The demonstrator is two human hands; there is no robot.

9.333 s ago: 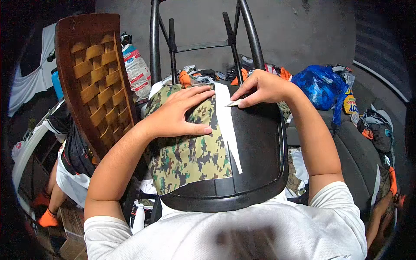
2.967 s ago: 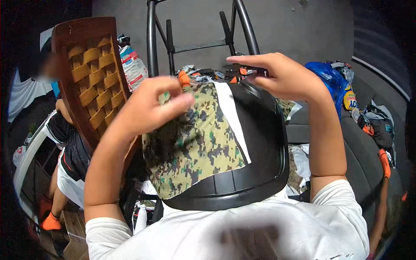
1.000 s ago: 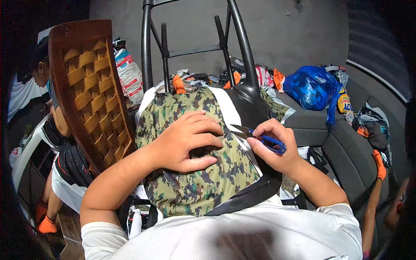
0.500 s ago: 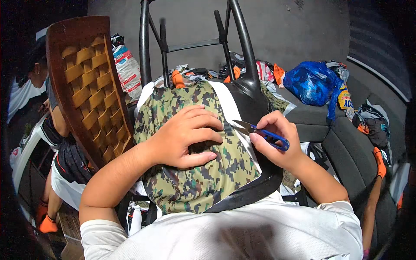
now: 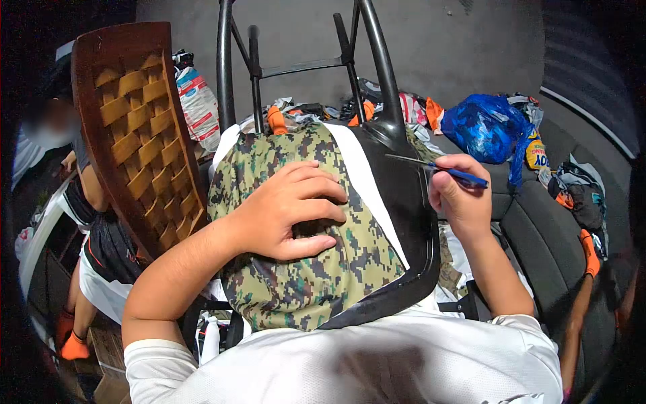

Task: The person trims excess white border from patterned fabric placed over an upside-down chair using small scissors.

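While the outspread left hand (image 5: 291, 214) seemingly steadies the green camouflage fabric panel (image 5: 296, 293), the right hand (image 5: 464, 202) grips pointed blue-handled metal snips (image 5: 471, 179) to its right.

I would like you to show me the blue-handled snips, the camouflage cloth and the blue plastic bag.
Blue-handled snips (image 5: 469, 178), head view, on the handle.
Camouflage cloth (image 5: 313, 284), head view, on its lower middle.
Blue plastic bag (image 5: 480, 131), head view, on its middle.

Matt camouflage cloth (image 5: 296, 286) on a smooth, black plastic seat (image 5: 415, 209).
Snips (image 5: 469, 179) with a smooth blue plastic handle, blades probably metal; glossy, crinkled plastic bag (image 5: 479, 128); polished wood chair back (image 5: 121, 47).
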